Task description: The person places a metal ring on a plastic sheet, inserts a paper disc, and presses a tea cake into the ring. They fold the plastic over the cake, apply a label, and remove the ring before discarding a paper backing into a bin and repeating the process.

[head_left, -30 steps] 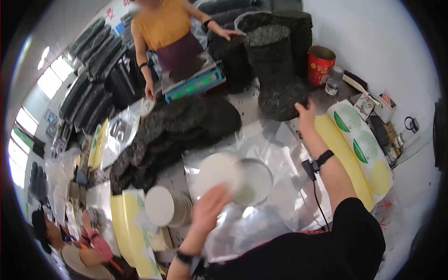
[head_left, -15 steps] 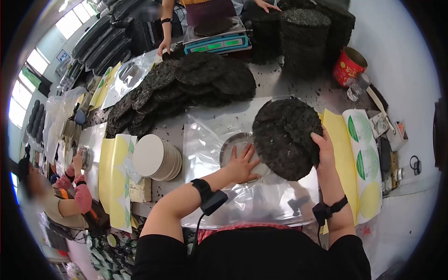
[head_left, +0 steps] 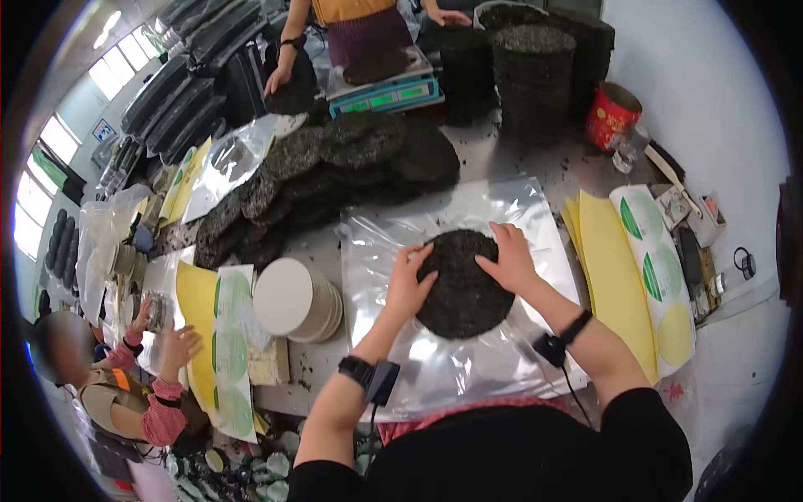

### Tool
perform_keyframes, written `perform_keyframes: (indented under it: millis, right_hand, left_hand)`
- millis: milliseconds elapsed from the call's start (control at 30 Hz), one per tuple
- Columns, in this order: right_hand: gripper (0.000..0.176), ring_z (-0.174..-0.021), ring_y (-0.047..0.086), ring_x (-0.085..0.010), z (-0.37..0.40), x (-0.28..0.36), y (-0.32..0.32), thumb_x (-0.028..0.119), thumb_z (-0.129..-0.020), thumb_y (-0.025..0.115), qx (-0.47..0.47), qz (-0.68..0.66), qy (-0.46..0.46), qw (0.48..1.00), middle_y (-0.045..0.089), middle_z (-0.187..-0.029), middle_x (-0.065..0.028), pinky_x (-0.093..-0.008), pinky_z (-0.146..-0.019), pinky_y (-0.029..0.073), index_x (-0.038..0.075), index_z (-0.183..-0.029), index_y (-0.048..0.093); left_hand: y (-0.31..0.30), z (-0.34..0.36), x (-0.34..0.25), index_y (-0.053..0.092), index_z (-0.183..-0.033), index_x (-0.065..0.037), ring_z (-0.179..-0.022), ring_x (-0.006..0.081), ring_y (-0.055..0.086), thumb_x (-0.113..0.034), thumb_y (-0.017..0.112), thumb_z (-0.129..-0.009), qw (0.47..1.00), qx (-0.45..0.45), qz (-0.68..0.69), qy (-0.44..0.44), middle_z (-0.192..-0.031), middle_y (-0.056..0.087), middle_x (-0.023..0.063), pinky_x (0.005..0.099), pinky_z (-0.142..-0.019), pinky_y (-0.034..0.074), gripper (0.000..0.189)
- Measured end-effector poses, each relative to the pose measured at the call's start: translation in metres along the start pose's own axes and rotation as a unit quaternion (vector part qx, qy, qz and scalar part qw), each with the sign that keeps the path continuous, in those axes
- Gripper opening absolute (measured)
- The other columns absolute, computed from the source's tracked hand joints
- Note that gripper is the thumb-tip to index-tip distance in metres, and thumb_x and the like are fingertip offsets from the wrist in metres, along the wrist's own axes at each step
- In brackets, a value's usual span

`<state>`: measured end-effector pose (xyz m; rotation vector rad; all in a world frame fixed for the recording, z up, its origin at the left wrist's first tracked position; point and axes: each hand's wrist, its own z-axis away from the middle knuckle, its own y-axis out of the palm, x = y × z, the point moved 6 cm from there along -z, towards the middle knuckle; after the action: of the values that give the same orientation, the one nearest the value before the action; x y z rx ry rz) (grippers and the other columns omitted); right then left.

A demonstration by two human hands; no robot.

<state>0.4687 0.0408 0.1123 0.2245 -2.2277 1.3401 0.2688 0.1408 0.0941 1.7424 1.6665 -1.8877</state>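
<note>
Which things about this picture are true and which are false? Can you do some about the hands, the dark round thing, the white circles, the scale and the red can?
The left hand and right hand both touch the dark round cake. True.
The cake lies on bare table. False: it lies on shiny plastic.
The white circles are stacked. True.
The scale glows red. False: the scale glows green.
The red can is open on top. True.

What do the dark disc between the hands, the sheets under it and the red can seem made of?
Dark disc: probably dried seaweed, matte, roughly textured. Sheets: likely clear plastic film, glossy, with wrinkles and glare. Red can: smooth, printed; painted metal or coated card, unclear which.
</note>
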Motion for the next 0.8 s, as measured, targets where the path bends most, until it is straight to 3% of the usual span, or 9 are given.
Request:
perform_keyframes:
  millis: [67,167,267,300,433,567,667,700,800]
  right_hand:
    - [0.066,-0.12,0.047,-0.0349,-0.001,0.048,-0.048,0.031,-0.072,0.074,-0.02,0.05,-0.146,0.988,0.051,-0.124,-0.0182,-0.0458,-0.102,0.038,0.003,-0.127,0.049]
    - [0.06,-0.132,0.04,-0.0282,0.011,0.06,-0.004,0.029,-0.079,0.069,0.162,0.01,-0.299,0.94,0.046,-0.138,-0.0143,-0.0447,-0.112,0.029,0.002,-0.128,0.049]
    - [0.06,-0.133,0.039,-0.028,0.02,0.05,0.021,0.033,-0.081,0.067,0.18,0.047,-0.365,0.912,0.046,-0.138,-0.0139,-0.0442,-0.113,0.029,0.001,-0.129,0.049]
    - [0.071,-0.133,0.039,-0.0295,0.021,0.048,0.025,0.043,-0.08,0.066,0.172,0.063,-0.383,0.905,0.044,-0.14,-0.0164,-0.0434,-0.113,0.028,-0.003,-0.13,0.048]
    - [0.105,-0.133,0.037,-0.0369,0.017,0.043,0.057,0.066,-0.069,0.066,0.367,0.138,-0.301,0.869,0.038,-0.141,-0.0284,-0.0426,-0.116,0.022,-0.013,-0.134,0.038]
    - [0.123,-0.136,0.029,-0.0428,0.03,0.031,0.094,0.067,-0.056,0.076,0.498,0.231,-0.168,0.818,0.03,-0.143,-0.0355,-0.0447,-0.116,0.021,-0.019,-0.132,0.033]
    - [0.123,-0.137,0.027,-0.0427,0.04,0.025,0.11,0.061,-0.051,0.08,0.444,0.23,-0.159,0.851,0.029,-0.143,-0.0359,-0.0492,-0.115,0.021,-0.019,-0.133,0.034]
    - [0.123,-0.137,0.028,-0.0422,0.042,0.023,0.112,0.061,-0.051,0.081,0.436,0.231,-0.158,0.856,0.029,-0.143,-0.0354,-0.0496,-0.115,0.021,-0.018,-0.132,0.035]
    - [0.122,-0.137,0.028,-0.0408,0.041,0.025,0.112,0.059,-0.049,0.082,0.43,0.22,-0.16,0.861,0.03,-0.144,-0.0339,-0.05,-0.115,0.021,-0.017,-0.132,0.035]
  left_hand:
    - [-0.005,-0.001,-0.005,0.055,-0.13,-0.012,-0.114,0.0323,0.053,-0.006,0.071,-0.076,0.999,-0.018,0.03,-0.003,-0.125,0.047,0.0147,0.037,-0.095,0.045,0.057]
    - [-0.004,0.0,-0.008,0.055,-0.13,-0.012,-0.12,0.0337,0.048,-0.007,0.07,-0.077,0.997,0.002,0.064,-0.036,-0.129,0.046,0.0169,0.0396,-0.098,0.042,0.056]
    - [-0.013,0.006,-0.041,0.053,-0.132,-0.011,-0.127,0.0369,0.043,-0.012,0.072,-0.075,0.958,-0.022,-0.201,0.204,-0.139,0.041,0.0187,0.0402,-0.103,0.039,0.06]
    - [-0.005,0.002,-0.049,0.041,-0.138,-0.002,-0.134,0.0407,0.033,-0.025,0.076,-0.073,0.956,0.106,-0.136,0.237,-0.147,0.031,0.0239,0.0413,-0.11,0.032,0.077]
    - [0.036,-0.005,-0.034,0.014,-0.14,0.017,-0.138,0.0446,0.025,-0.044,0.081,-0.065,0.899,0.326,-0.143,0.254,-0.147,0.02,0.0343,0.0449,-0.114,0.025,0.118]
    - [0.078,-0.005,-0.016,0.021,-0.14,0.015,-0.135,0.0409,0.03,-0.045,0.078,-0.067,0.808,0.426,-0.362,0.185,-0.147,0.023,0.0322,0.0445,-0.11,0.033,0.111]
    - [0.099,0.005,0.022,0.02,-0.141,0.014,-0.133,0.0405,0.034,-0.042,0.079,-0.064,0.875,0.297,-0.344,0.168,-0.149,0.023,0.0299,0.0465,-0.107,0.036,0.112]
    - [0.092,0.004,0.012,0.017,-0.143,0.011,-0.131,0.043,0.038,-0.025,0.08,-0.064,0.888,0.249,-0.326,0.208,-0.146,0.027,0.0307,0.0464,-0.107,0.036,0.107]
    - [0.079,0.001,-0.004,0.016,-0.142,0.013,-0.131,0.044,0.037,-0.021,0.074,-0.07,0.869,0.348,-0.302,0.178,-0.146,0.027,0.0314,0.0466,-0.104,0.039,0.098]
